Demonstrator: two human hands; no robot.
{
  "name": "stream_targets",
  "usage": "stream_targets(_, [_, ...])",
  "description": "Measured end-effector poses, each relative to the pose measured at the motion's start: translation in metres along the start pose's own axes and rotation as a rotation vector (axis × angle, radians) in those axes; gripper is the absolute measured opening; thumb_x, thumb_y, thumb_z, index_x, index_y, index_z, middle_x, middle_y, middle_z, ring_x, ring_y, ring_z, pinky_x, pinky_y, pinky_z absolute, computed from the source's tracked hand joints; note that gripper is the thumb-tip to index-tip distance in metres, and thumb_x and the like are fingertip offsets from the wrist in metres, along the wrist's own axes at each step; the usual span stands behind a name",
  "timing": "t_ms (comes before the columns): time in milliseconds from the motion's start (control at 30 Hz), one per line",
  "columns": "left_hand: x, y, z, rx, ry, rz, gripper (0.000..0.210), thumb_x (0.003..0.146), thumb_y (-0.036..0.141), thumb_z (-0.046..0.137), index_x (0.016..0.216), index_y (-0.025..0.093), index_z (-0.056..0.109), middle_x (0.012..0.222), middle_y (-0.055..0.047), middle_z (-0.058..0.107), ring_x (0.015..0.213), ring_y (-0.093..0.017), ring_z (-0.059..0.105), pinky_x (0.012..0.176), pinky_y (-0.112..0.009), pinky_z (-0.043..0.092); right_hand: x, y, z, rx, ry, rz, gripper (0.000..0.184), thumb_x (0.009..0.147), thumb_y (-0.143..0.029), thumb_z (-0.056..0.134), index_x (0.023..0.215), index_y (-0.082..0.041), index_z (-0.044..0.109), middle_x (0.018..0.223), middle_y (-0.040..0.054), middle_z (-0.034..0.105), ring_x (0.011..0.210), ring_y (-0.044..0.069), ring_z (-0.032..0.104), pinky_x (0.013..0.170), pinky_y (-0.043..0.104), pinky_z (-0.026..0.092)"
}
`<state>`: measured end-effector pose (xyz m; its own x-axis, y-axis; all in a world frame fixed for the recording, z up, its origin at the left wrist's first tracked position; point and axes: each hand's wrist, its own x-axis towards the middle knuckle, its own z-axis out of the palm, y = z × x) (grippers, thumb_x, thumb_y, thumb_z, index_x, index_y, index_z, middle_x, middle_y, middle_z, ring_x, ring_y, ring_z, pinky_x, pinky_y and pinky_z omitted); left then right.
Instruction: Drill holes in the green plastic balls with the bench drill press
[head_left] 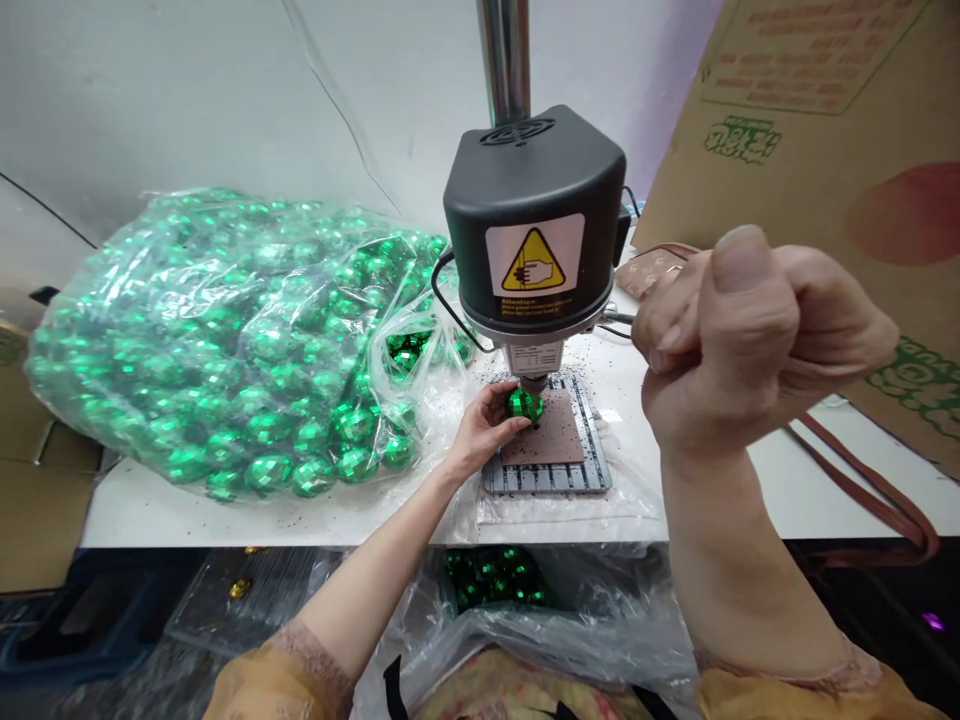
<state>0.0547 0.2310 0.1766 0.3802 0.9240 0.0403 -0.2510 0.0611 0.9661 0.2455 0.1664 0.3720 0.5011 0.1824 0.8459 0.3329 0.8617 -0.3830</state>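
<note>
My left hand [491, 428] is closed on a shiny green faceted ball [524, 405], with thumb and fingers gripping its left side. The ball sits right under the chuck [533, 382] of a small black bench drill press [534, 220]; whether the bit touches it I cannot tell. Below it lies a brown pad [551, 440] on the slotted grey base plate [547, 480], both sprinkled with dark specks. On the right, raised beside the drill head, my right hand [750, 340] makes a fist round the drill press lever [619, 318]; its grip end is hidden in the fingers.
A big clear plastic bag [210, 340] full of green balls fills the table's left side. Another open bag [495, 620] with green balls hangs at the front edge. A cardboard box [825, 130] leans at right, near a brown strap [870, 490].
</note>
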Motion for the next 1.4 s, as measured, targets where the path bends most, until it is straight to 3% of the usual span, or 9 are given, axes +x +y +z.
stream_targets(200, [0.000,-0.004,0.009,0.036,0.008,0.029,0.077,0.065,0.051,0.122,0.124,0.024,0.081,0.128,-0.010,0.087,0.131,-0.034,0.082,0.128,-0.055,0.059,0.001,-0.001,-0.002,-0.011,-0.025,-0.002,0.061,0.113,-0.043,0.073,0.064,-0.021,0.044,0.057,-0.0071,0.043,0.048,0.006,0.037,0.054,0.036,0.031])
stream_targets(533, [-0.011,0.000,0.010,0.108,-0.038,0.066,0.070,0.069,0.045,0.119,0.121,0.025,0.076,0.133,-0.011,0.084,0.141,-0.035,0.076,0.134,-0.054,0.052,0.002,0.000,-0.001,0.016,-0.026,0.002,0.063,0.112,-0.043,0.074,0.062,-0.021,0.043,0.056,-0.0071,0.041,0.048,0.006,0.038,0.055,0.036,0.034])
stream_targets(667, [-0.014,-0.002,0.015,0.127,-0.033,0.064,0.071,0.070,0.049,0.119,0.119,0.025,0.073,0.134,-0.010,0.083,0.134,-0.032,0.076,0.130,-0.052,0.053,0.002,0.004,-0.001,0.011,-0.001,-0.020,0.064,0.111,-0.046,0.076,0.060,-0.022,0.045,0.054,-0.0073,0.038,0.046,0.007,0.038,0.053,0.036,0.035])
stream_targets(833, [-0.015,-0.004,0.022,0.123,-0.012,0.038,0.073,0.070,0.054,0.119,0.120,0.025,0.073,0.119,-0.007,0.083,0.121,-0.031,0.078,0.121,-0.050,0.058,0.001,0.001,-0.001,-0.003,-0.005,0.009,0.062,0.112,-0.044,0.075,0.062,-0.021,0.046,0.054,-0.0075,0.043,0.046,0.006,0.039,0.054,0.035,0.033])
stream_targets(1000, [-0.020,-0.004,0.024,0.152,-0.006,0.068,0.072,0.074,0.058,0.117,0.122,0.025,0.075,0.124,-0.009,0.084,0.124,-0.031,0.078,0.119,-0.049,0.059,0.002,0.001,-0.001,0.005,0.001,0.032,0.063,0.111,-0.044,0.076,0.061,-0.021,0.045,0.053,-0.0078,0.042,0.046,0.007,0.038,0.055,0.035,0.039])
stream_targets(1233, [-0.020,-0.008,0.022,0.172,-0.005,0.075,0.072,0.074,0.058,0.117,0.122,0.025,0.075,0.125,-0.009,0.084,0.124,-0.031,0.078,0.121,-0.050,0.059,-0.007,0.003,-0.004,-0.037,0.025,-0.013,0.064,0.111,-0.043,0.075,0.061,-0.020,0.043,0.055,-0.0078,0.040,0.045,0.006,0.037,0.049,0.034,0.027])
stream_targets(1400, [-0.019,-0.010,0.021,0.176,-0.004,0.081,0.070,0.075,0.055,0.116,0.123,0.025,0.075,0.126,-0.009,0.084,0.123,-0.031,0.078,0.120,-0.049,0.059,-0.020,0.006,-0.008,-0.097,0.121,-0.043,0.062,0.109,-0.048,0.077,0.062,-0.021,0.045,0.055,-0.0076,0.038,0.046,0.007,0.038,0.050,0.033,0.027])
